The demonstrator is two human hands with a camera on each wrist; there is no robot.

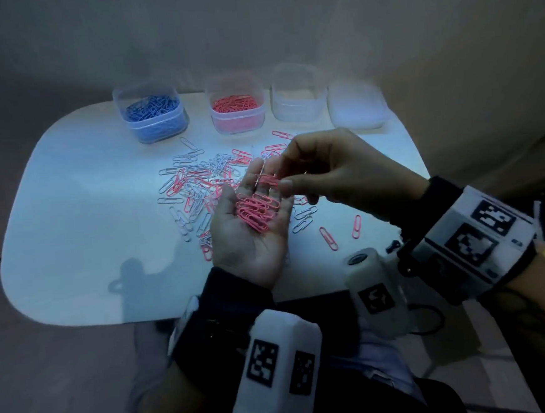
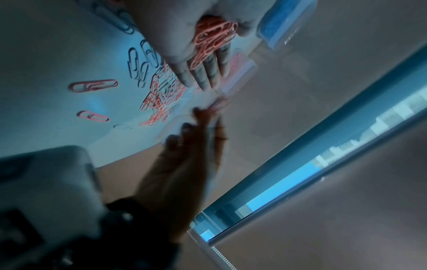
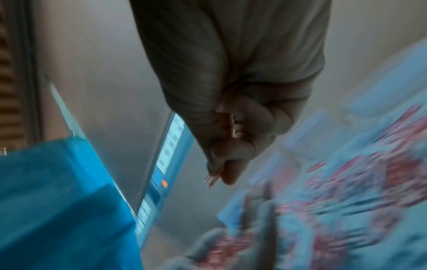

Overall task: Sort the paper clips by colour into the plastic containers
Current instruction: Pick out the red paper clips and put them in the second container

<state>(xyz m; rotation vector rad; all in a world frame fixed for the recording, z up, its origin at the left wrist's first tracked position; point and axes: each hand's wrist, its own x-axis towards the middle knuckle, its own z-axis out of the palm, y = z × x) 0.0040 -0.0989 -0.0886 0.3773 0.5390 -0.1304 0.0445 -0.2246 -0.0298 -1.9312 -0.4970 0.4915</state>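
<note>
the left hand [image 1: 250,234] lies palm up over the white bench [image 1: 69,206], its fingers straight and relaxed. a little heap of pink clips [image 1: 257,211] sits in the palm. the right hand [image 1: 323,169] is just above the left fingertips, and its thumb and first finger pinch a pink clip [image 3: 213,176]; the right wrist view is blurry but shows it between them. under both hands a mixed pile of pink and white clips [image 1: 198,186] is spread on the bench, and two pink clips [image 1: 341,233] lie apart on the right. at the back stand four clear tubs in a row: the blue tub [image 1: 151,113] has blue clips, the pink tub [image 1: 235,105] has pink ones, then a clear tub [image 1: 296,93] with contents too faint to tell, and a low tub [image 1: 356,107] on the far right.
</note>
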